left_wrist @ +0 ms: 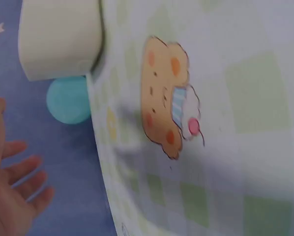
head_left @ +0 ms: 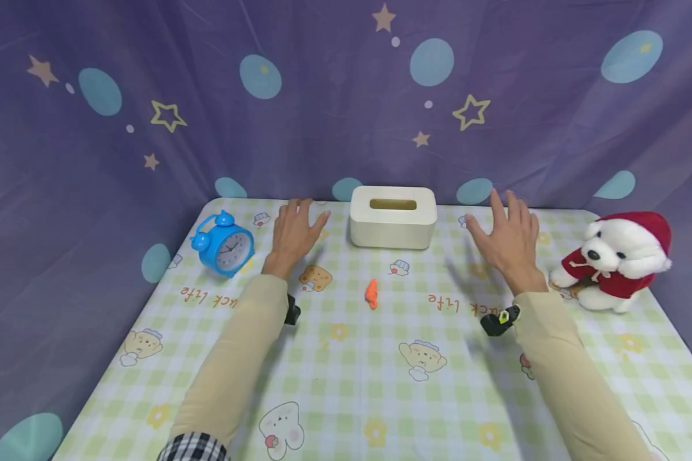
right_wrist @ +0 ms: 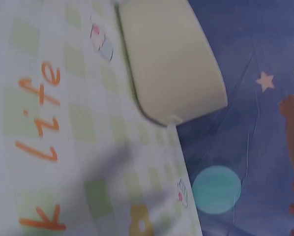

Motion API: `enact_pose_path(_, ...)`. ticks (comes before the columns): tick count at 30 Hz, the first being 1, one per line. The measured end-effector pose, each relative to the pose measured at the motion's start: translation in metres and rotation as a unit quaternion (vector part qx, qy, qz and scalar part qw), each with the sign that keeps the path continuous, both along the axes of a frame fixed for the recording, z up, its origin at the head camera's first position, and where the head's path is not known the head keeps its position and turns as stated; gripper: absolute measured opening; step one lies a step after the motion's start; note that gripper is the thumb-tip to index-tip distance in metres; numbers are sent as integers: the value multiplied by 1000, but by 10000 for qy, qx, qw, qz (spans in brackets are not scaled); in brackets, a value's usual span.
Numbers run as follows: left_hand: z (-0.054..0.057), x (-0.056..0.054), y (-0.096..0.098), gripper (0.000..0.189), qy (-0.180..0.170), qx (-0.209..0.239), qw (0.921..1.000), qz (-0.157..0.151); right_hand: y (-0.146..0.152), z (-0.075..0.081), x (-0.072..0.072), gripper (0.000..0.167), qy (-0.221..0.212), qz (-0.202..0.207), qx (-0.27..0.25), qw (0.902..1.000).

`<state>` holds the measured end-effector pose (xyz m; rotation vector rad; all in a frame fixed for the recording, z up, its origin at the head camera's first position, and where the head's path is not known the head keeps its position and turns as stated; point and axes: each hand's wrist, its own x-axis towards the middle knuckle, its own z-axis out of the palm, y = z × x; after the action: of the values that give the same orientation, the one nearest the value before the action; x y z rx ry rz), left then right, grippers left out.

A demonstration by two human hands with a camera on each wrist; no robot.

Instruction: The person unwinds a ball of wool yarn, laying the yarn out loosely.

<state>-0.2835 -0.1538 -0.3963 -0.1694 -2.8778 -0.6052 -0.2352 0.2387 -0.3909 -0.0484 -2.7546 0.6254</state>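
A cream tissue box (head_left: 393, 229) with a slot in its top stands near the table's far edge, between the two hands. To its left is my left hand (head_left: 293, 235), thumb spread and nothing held. My right hand (head_left: 510, 240) is on the box's other side, fingers extended and apart from it. Both wrist views show a side of the tissue box (left_wrist: 61, 39) with a gap to the hand. In front of the box lies a small orange object (head_left: 371, 294), its kind too small to tell.
A blue twin-bell alarm clock (head_left: 223, 246) stands at the far left. On the right sits a white plush dog (head_left: 617, 262) in a red hat and red top. A green checked cloth (head_left: 346, 390) covers the table; a purple curtain (head_left: 334, 128) hangs behind.
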Motion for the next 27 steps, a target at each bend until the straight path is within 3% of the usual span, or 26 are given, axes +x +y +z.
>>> enact_pose_path(4,2,6,4,43,-385,592,9958,-578,-9,-2,4,66,942,371,-639,9928)
enact_pose_path(8,4,16,10,26,-1264,989,9790,-1253,-21,-5,10,49,1514,754,-1198,9783)
enact_pose_path(14,-2,27,25,21,-2428,1342,9397,-2001,-41,-16,23,38,1423,1137,-1589,9704)
enact_pose_path(18,-10,33,39,19,-2896,1364,9215,-2199,-52,-22,30,37,1252,1294,-1769,9676)
enact_pose_path(22,-17,38,52,18,-3124,1303,9148,-2201,-59,-27,34,37,1182,1423,-1877,9647)
enact_pose_path(27,-23,42,64,18,-3175,1026,9182,-2134,-65,-30,36,37,1082,1437,-1975,9637)
